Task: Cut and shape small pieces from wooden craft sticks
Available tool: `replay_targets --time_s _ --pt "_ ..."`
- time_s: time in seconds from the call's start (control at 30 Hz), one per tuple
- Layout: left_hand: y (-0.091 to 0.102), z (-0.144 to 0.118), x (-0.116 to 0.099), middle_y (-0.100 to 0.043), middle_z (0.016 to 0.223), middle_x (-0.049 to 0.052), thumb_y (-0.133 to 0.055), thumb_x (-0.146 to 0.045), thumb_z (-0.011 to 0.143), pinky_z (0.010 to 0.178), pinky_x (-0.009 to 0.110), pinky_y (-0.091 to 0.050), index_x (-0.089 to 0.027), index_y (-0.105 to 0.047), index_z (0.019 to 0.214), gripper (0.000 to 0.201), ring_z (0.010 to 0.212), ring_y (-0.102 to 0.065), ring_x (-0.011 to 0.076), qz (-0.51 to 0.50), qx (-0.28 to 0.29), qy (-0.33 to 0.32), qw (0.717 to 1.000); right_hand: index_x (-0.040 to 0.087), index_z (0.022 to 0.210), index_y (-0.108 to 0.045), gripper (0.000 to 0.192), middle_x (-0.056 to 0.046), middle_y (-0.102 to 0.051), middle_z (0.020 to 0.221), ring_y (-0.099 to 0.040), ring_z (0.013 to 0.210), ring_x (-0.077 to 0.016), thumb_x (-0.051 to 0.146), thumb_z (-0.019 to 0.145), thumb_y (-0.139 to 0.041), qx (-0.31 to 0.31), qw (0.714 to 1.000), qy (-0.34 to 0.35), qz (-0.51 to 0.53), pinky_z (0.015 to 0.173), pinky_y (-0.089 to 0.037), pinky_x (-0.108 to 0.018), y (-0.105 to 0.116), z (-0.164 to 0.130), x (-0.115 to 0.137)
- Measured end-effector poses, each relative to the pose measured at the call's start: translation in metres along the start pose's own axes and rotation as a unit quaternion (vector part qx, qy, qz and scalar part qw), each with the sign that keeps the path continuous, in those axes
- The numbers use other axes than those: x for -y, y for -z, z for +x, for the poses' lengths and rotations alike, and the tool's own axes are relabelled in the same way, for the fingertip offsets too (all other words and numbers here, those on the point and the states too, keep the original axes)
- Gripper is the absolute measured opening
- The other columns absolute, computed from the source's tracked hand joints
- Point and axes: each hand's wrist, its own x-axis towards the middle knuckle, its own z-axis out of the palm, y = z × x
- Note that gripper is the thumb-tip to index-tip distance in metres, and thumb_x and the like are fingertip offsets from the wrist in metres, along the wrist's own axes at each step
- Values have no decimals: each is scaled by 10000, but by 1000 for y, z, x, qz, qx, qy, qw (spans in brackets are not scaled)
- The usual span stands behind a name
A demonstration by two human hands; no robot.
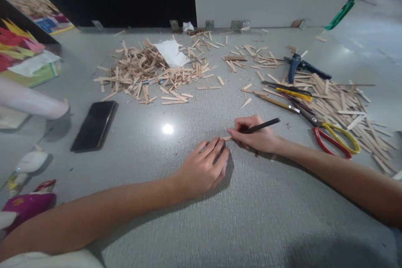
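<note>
We find bare table from four to eight o'clock of our hands, open for passing. At nine o'clock a black phone lies flat. At eleven o'clock a heap of wooden sticks blocks the way; at two o'clock more sticks, red-and-yellow pliers and a blue tool crowd the surface.

Right hand with pencil, left hand on stick.
</note>
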Motion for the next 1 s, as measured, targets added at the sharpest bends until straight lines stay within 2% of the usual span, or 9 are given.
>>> replay_targets --time_s 0.27,0.4,0.63,1.0 --pt "-1 -2 0 -744 1331 296 -416 -155 1097 946 478 -599 -1 -712 1234 361 1262 -731 384 -24 17 1 1000 208 639 -565 492 62 -543 439 -412 302 -62 541 903 -814 -3 1000 -20 4 234 -315 -160 -1 -1 1" --pt "-3 -4 0 -724 1373 297 -467 -156 1082 988 488 -591 -9 -697 1282 339 1309 -707 388 -38 27 7 999 216 622 -525 525 50 -550 448 -426 326 -62 553 911 -804 -1 1000 -7 -9 262 -302 -160 -1 -1 0" --pt "-1 -3 0 -747 1331 294 -434 -161 1094 974 487 -614 -6 -719 1229 351 1249 -743 377 -21 15 5 1000 220 607 -497 540 43 -537 450 -438 345 -66 552 932 -773 -6 999 6 -38 282 -291 -166 0 0 -2" --pt "-2 -4 1 -733 1360 296 -466 -154 1082 1008 501 -604 -13 -702 1271 333 1296 -721 380 -35 25 7 999 226 594 -482 528 44 -532 434 -432 344 -63 512 943 -757 1 999 1 -38 283 -291 -167 -1 0 4"
